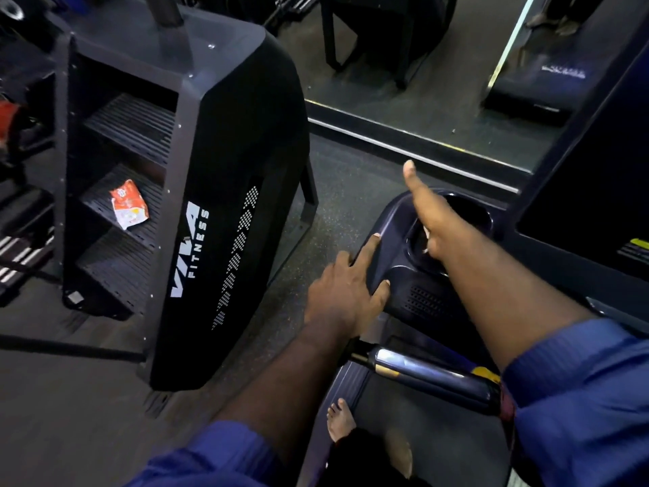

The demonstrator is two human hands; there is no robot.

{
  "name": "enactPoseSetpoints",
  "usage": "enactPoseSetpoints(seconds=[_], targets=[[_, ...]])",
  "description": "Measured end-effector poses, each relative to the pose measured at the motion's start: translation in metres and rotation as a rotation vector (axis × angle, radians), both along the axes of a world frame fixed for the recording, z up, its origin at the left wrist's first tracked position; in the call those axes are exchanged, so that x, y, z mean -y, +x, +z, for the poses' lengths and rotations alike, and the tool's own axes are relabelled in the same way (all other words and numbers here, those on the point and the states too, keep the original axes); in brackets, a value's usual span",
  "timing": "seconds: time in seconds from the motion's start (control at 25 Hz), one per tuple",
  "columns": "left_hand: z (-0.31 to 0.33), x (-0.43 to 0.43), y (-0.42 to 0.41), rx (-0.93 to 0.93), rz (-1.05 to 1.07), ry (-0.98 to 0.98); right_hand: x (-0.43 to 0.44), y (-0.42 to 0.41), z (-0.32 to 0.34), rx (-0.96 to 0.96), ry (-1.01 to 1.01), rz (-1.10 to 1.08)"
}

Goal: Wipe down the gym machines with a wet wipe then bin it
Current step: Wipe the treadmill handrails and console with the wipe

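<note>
Seemingly mid-wipe at one dark glossy plastic treadmill console (391, 226), with one black stair machine (242, 170) to its left. On the console's left edge the left hand (346, 293) lies flat, fingers spread. In its cup recess (472, 209) the right hand (433, 223), thumb out, curls fingers over one white wet wipe (426, 237): likely light, limp, slippery; best gripped bunched.
</note>
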State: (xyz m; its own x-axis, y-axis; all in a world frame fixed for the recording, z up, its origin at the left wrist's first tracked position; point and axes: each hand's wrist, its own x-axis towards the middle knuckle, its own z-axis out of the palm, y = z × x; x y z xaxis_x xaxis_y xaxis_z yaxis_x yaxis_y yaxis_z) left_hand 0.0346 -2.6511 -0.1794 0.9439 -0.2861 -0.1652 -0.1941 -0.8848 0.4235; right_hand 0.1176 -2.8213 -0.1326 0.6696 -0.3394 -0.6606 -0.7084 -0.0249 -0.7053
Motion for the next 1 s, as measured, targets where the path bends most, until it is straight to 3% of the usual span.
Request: enactPoseSetpoints(seconds=[0.08,0.2,0.4,0.52,0.64,0.68,0.84,0.92,1.0], targets=[[0.001,0.001,0.001,-0.004,0.009,0.004,-0.011,-0.001,-0.001,0.01,-0.101,-0.024],[0.002,0.001,-0.002,-0.011,-0.001,0.005,-0.018,-0.014,-0.01,-0.083,-0.481,0.15],[0.006,0.001,-0.001,-0.029,-0.013,-0.021,0.024,-0.063,-0.012,-0.042,-1.163,0.867],[0.006,0.0,0.001,-0.03,-0.009,-0.02,0.027,-0.054,-0.006,-0.238,-1.127,0.933],[0.003,-0.002,0.002,-0.034,-0.029,-0.023,0.025,-0.064,-0.01,-0.019,-1.258,0.86],[0.001,-0.001,0.002,-0.031,-0.03,-0.018,0.025,-0.071,-0.011,0.015,-1.258,0.875],[-0.001,-0.001,0.003,-0.013,-0.027,-0.016,0.014,-0.059,0.006,-0.185,-0.948,0.826],[-0.002,0.0,0.003,-0.008,-0.041,-0.002,0.006,-0.039,0.021,-0.182,-0.693,0.638],[-0.004,0.0,0.005,-0.006,-0.041,-0.005,0.002,-0.023,0.026,-0.067,-0.285,0.312]])
